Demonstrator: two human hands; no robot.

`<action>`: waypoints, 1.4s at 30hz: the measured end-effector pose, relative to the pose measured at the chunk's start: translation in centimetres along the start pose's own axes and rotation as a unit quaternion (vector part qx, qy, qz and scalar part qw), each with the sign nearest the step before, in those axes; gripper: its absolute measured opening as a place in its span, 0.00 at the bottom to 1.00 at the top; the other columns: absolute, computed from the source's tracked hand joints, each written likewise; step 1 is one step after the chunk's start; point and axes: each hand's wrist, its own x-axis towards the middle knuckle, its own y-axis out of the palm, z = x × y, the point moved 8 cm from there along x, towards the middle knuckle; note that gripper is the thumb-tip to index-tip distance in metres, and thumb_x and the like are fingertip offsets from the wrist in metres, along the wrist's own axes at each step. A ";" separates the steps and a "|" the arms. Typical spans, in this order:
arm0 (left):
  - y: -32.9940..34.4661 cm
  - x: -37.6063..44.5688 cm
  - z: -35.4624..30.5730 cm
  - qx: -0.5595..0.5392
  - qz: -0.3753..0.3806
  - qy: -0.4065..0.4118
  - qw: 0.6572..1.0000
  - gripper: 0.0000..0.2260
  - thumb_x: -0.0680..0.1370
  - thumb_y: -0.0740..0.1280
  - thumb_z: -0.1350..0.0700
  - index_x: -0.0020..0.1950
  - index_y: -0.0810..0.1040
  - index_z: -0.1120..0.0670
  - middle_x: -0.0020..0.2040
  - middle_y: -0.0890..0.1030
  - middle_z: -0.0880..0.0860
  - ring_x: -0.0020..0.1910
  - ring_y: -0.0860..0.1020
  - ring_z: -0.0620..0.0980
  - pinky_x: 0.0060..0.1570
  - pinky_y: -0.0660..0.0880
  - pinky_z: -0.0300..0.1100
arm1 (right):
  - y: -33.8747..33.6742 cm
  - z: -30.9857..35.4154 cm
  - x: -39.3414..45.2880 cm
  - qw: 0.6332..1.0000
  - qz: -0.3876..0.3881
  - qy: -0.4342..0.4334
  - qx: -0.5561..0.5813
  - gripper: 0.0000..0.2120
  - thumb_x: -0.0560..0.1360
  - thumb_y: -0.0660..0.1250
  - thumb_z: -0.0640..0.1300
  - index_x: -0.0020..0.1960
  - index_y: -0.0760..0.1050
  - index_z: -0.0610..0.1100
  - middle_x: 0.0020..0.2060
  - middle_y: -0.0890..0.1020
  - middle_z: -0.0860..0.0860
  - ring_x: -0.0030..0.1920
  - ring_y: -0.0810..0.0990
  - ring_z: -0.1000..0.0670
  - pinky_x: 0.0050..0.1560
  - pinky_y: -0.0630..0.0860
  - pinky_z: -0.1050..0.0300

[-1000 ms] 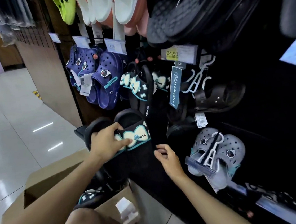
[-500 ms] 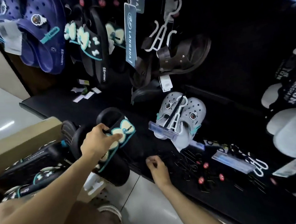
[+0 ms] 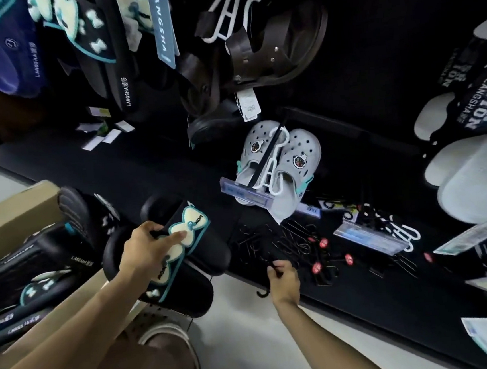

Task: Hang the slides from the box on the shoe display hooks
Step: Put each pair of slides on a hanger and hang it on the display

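Slides in my left hand, hook in my right

My left hand point(image 3: 146, 250) grips two black slides point(image 3: 181, 258) beside the box point(image 3: 13, 212); my right hand point(image 3: 284, 281) pinches a black hook point(image 3: 263, 292) at the shelf point(image 3: 145, 170) edge

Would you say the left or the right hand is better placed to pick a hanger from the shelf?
Right. The right hand already pinches a black hook among the loose hangers on the shelf; the left hand grips the pair of slides.

Black slides point(image 3: 184, 258) with cream, teal-edged bows; grey clogs point(image 3: 282, 162).
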 end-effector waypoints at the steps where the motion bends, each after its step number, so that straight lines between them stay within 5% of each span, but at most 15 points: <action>1: 0.1 0.1 0.1 0.000 0.000 0.000 1.000 0.20 0.69 0.77 0.46 0.54 0.76 0.53 0.37 0.77 0.52 0.35 0.76 0.50 0.42 0.77 0.49 | -0.1 -0.6 0.1 1.000 -0.004 0.014 -0.006 0.08 0.78 0.70 0.41 0.56 0.78 0.43 0.54 0.79 0.46 0.55 0.79 0.44 0.46 0.74 0.54; 6: 0.6 0.2 0.2 -0.002 0.008 0.006 1.000 0.18 0.70 0.77 0.49 0.55 0.76 0.54 0.36 0.76 0.50 0.33 0.74 0.47 0.33 0.70 0.41 | 0.9 -3.0 -0.8 0.998 0.033 0.049 -0.003 0.12 0.75 0.73 0.41 0.57 0.77 0.44 0.54 0.77 0.48 0.50 0.78 0.47 0.45 0.74 0.54; 15: 1.8 0.5 0.2 -0.012 0.022 0.007 1.000 0.16 0.70 0.77 0.49 0.52 0.76 0.53 0.35 0.76 0.51 0.32 0.74 0.48 0.32 0.71 0.42 | 2.3 -4.7 -1.9 0.995 0.000 0.071 0.073 0.16 0.71 0.73 0.28 0.50 0.74 0.45 0.50 0.80 0.42 0.41 0.79 0.47 0.40 0.74 0.59; 20: 2.2 0.6 0.1 -0.011 0.022 0.003 1.000 0.17 0.69 0.78 0.48 0.51 0.76 0.52 0.34 0.77 0.52 0.32 0.75 0.51 0.31 0.71 0.43 | 1.5 -4.3 -1.6 0.991 -0.006 0.053 0.123 0.15 0.72 0.70 0.27 0.46 0.73 0.46 0.47 0.80 0.44 0.46 0.80 0.47 0.37 0.73 0.69; 24: 2.4 0.6 -0.3 0.002 0.024 0.008 1.000 0.17 0.70 0.77 0.47 0.52 0.76 0.53 0.35 0.77 0.52 0.32 0.75 0.50 0.33 0.72 0.42 | 1.4 -4.0 -0.6 0.994 0.040 0.029 0.099 0.18 0.77 0.58 0.25 0.45 0.78 0.45 0.48 0.82 0.46 0.51 0.79 0.48 0.43 0.70 0.73; 28: 2.5 0.3 -0.8 0.005 0.020 0.009 1.000 0.18 0.70 0.77 0.47 0.52 0.76 0.52 0.35 0.77 0.52 0.32 0.75 0.50 0.32 0.72 0.43 | 0.9 -3.4 0.3 0.992 0.066 0.035 0.104 0.24 0.77 0.53 0.23 0.45 0.81 0.46 0.45 0.83 0.47 0.48 0.79 0.50 0.44 0.71 0.71; 31: 2.3 0.0 -1.2 0.005 0.020 0.010 1.000 0.18 0.70 0.77 0.47 0.53 0.76 0.53 0.35 0.78 0.52 0.31 0.75 0.51 0.31 0.71 0.42 | 0.3 -1.8 0.6 0.989 0.084 -0.002 0.118 0.29 0.72 0.50 0.20 0.45 0.81 0.47 0.46 0.84 0.45 0.50 0.81 0.48 0.49 0.73 0.61; 35: 1.8 -0.5 -1.6 0.005 0.015 0.022 1.000 0.18 0.71 0.76 0.47 0.54 0.76 0.53 0.34 0.76 0.52 0.28 0.74 0.50 0.27 0.68 0.40 | -0.8 0.6 0.7 0.984 0.098 -0.057 0.138 0.27 0.71 0.59 0.18 0.42 0.80 0.50 0.40 0.83 0.49 0.42 0.81 0.55 0.48 0.75 0.60; 42: -0.2 -1.7 -1.5 -0.017 0.003 0.031 0.999 0.17 0.71 0.76 0.47 0.53 0.76 0.53 0.35 0.77 0.53 0.31 0.74 0.51 0.31 0.71 0.43 | -3.2 5.0 0.0 0.979 0.116 -0.117 0.119 0.14 0.69 0.76 0.32 0.44 0.82 0.51 0.40 0.86 0.50 0.45 0.84 0.51 0.55 0.80 0.54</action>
